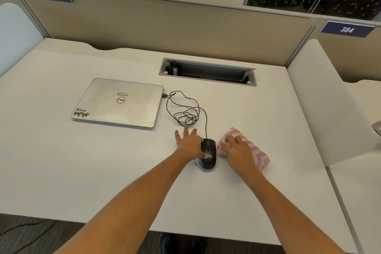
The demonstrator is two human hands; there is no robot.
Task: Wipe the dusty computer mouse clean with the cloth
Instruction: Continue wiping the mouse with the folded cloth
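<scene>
On the white desk (82, 171), a closed silver laptop (117, 103) with stickers on its lid lies to the left of and beyond the black corded computer mouse (208, 159). The thin black cable (185, 113) runs from the laptop's right edge in loose loops down to the front of the mouse. The left hand (189, 144) rests against the left side of the mouse, fingers spread wide on the desk, thumb laid across the mouse's top; its grip is loose, not closed round the mouse. Just right of the mouse, the right hand (239, 150) lies palm-down on the folded pink-and-cream striped cloth (257, 154), fingers curled over its near-left end, pressing rather than lifting it.
</scene>
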